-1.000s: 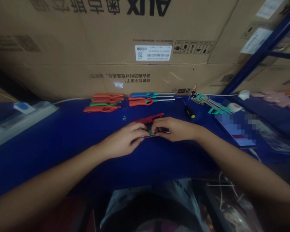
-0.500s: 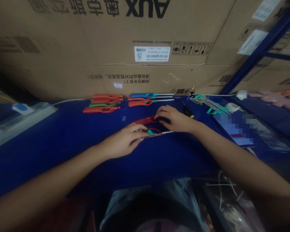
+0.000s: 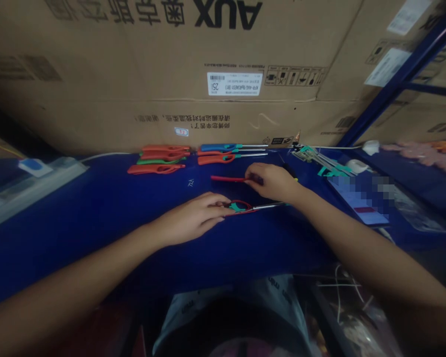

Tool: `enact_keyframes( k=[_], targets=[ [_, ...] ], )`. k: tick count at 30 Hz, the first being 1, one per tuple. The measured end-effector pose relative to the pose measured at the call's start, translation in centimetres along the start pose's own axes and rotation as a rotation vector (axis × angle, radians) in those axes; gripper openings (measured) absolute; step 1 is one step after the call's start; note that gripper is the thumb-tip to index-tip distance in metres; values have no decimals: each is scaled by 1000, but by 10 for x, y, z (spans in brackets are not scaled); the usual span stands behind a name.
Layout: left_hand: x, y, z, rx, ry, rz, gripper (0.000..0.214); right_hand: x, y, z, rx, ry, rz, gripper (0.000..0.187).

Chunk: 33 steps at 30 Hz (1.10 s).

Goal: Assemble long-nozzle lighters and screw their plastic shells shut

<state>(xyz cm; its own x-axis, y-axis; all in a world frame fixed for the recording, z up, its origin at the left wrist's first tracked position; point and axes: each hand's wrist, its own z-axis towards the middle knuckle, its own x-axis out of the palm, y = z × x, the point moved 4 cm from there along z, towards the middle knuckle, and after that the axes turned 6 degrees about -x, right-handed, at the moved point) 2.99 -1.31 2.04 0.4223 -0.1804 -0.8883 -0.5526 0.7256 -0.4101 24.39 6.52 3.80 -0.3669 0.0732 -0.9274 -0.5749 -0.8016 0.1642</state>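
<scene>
My left hand (image 3: 196, 218) is closed on a red long-barrelled gas lighter (image 3: 245, 209) with a teal trigger and a metal tube pointing right. Its handle is mostly hidden under my fingers. Above it, my right hand (image 3: 273, 179) pinches one end of a red lighter casing half (image 3: 227, 178), seen nearly edge-on and apart from the lighter. Behind, two orange lighters and one blue lighter (image 3: 216, 147) with metal tubes lie side by side. To their left are several orange and green lighter casings (image 3: 156, 169).
A screwdriver (image 3: 292, 171) lies partly behind my right hand. Metal tubes with teal parts (image 3: 332, 167) are piled to the right, near a phone (image 3: 360, 206). A large cardboard box (image 3: 134, 89) walls off the back of the blue table (image 3: 96, 208).
My right hand has lifted and turned the red casing half, so it now shows edge-on, away from the lighter. My left hand and the lighter have shifted slightly right.
</scene>
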Motion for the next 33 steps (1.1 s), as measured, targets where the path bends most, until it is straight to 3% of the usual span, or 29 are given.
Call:
enact_keyframes(
  k=[3, 6, 11, 15, 19, 23, 26, 33],
  targets=[
    [-6, -3, 0, 11, -36, 42, 32, -5, -7, -1, 203, -97, 15, 8],
    [-17, -5, 0, 11, -159, 121, 34, -6, -10, 0, 296, -178, 277, 5],
    [-32, 0, -1, 31, -378, 251, 35, 6, -2, 3, 296, -54, 777, 14],
    [-35, 4, -2, 41, -296, 324, 33, 14, 9, 3, 248, 21, 940, 18],
    [-37, 2, -3, 5, -204, 280, 32, 15, 17, 2, 154, 51, 890, 25],
    [-36, 1, -4, -41, -154, 231, 33, 6, 29, 2, -62, 89, 674, 41],
    [-33, 2, -4, -52, -89, 203, 33, 1, 36, 1, -191, 106, 541, 36],
    [-28, 4, -4, -59, -17, 211, 30, 3, 39, 0, -249, 165, 492, 32]
  ],
)
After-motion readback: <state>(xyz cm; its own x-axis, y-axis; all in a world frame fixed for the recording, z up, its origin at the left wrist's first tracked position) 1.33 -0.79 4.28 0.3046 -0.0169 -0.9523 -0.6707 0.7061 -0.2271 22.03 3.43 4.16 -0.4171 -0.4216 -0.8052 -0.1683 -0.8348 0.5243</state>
